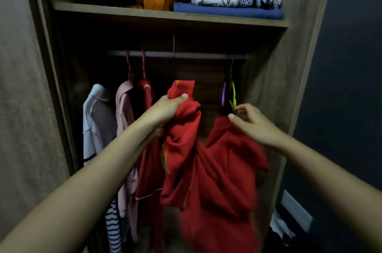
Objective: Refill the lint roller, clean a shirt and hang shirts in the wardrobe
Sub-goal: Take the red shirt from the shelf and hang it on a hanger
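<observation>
A red shirt [217, 166] hangs bunched in front of the open wardrobe. My left hand [167, 108] grips a gathered fold near its top. My right hand [252, 122] sits at the shirt's other shoulder, fingertips pinched beside a yellow-green hanger [233, 95] that hangs from the rail [182, 54]; whether the fingers hold cloth or hanger is unclear. A purple hanger [223, 95] hangs next to it. Part of a yellow hanger edge shows inside the shirt.
On the rail's left hang a white shirt [97, 120], a pink shirt [124, 128] and a red garment [147, 149]; striped cloth [115, 230] shows below. The shelf [165, 14] above bears orange cloth, a blue fold and a patterned fold. Wardrobe walls stand close on both sides.
</observation>
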`<state>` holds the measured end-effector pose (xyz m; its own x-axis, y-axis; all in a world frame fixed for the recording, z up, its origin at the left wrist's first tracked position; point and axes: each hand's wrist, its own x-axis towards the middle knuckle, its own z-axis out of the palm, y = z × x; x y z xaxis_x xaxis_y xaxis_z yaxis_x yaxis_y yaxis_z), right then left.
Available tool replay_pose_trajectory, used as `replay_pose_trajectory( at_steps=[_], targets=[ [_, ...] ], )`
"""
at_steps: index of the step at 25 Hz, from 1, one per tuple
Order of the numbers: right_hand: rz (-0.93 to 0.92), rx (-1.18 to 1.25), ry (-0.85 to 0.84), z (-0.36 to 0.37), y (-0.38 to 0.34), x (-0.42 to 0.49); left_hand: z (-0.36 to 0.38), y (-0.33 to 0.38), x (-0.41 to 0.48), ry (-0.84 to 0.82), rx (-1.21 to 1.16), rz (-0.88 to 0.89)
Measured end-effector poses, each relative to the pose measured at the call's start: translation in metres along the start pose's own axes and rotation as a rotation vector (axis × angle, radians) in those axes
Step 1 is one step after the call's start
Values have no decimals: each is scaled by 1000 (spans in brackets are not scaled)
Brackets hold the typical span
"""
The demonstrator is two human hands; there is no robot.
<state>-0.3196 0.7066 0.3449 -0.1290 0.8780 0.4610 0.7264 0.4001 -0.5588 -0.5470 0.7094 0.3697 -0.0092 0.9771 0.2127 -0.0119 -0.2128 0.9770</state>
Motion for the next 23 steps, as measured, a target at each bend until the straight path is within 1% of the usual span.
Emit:
replay_pose_trajectory(
  at_steps=[1,4,5,7,9,10,12,15,16,18,19,20,22,23],
  targets=[
    [-25,50,-24,2,-5,-5,9,0,-2,-26,-9,13],
    [-30,190,-172,11,-11,-16,30,-5,-5,-103,-77,73],
    [-29,237,-203,14,-10,-19,34,-7,-5,-135,-42,100],
    [-21,322,-224,20,-6,-21,36,-11,-3,-222,124,146],
    [-20,350,-230,23,2,-20,37,-13,-1,-301,259,169],
    [-25,347,-236,23,5,-19,37,-13,-1,-327,271,174],
    [-30,334,-254,24,9,-19,34,-12,1,-339,206,177],
    [-16,377,-323,29,6,-22,29,-4,1,-308,64,217],
    [-40,340,-347,32,4,-25,28,-1,1,-298,39,243],
    [-122,117,-360,39,0,-31,24,5,3,-258,-22,259],
    [-153,24,-341,41,1,-33,20,7,4,-229,-60,248],
    [-164,-25,-303,40,3,-33,13,8,7,-196,-91,237],
    [-157,-46,-218,31,15,-30,0,5,11,-135,-137,224],
    [-164,-69,-201,24,23,-29,-6,2,12,-109,-161,213]
  ],
)
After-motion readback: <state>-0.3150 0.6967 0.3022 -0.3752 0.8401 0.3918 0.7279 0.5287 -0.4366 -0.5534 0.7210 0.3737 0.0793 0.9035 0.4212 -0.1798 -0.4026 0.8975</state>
